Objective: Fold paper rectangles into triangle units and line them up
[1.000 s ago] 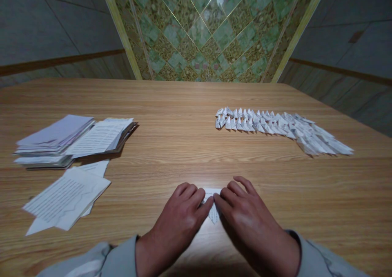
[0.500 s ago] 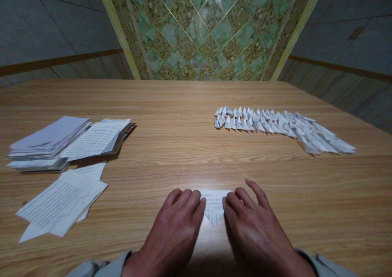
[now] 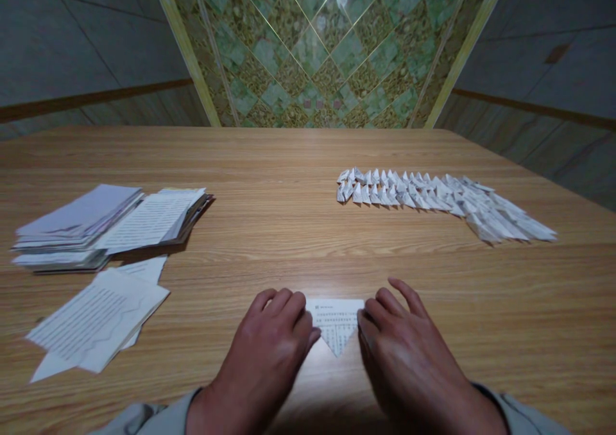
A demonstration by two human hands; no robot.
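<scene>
A folded sheet of printed paper (image 3: 337, 323) lies on the table in front of me, its shape a triangle with the point towards me and the long edge away. My left hand (image 3: 269, 342) pinches its left corner, thumb on the near side and fingers curled over. At the right corner, the thumb and fingers of my right hand (image 3: 407, 342) close on the paper, while one finger sticks up and outward. Both corners are hidden beneath the fingers. Printed lines and a small grid show on the face between my hands.
Two rows of folded paper pieces (image 3: 414, 191) stand on the wooden table (image 3: 269, 236) at the back right. A stack of papers (image 3: 86, 210) sits on the left beside another pile topped by a printed sheet (image 3: 154, 217). Loose printed sheets (image 3: 101, 319) lie nearer me.
My left hand has shifted slightly left, uncovering more of the triangle's printed face. My right hand has moved a little to the right. The folded paper stays in place.
</scene>
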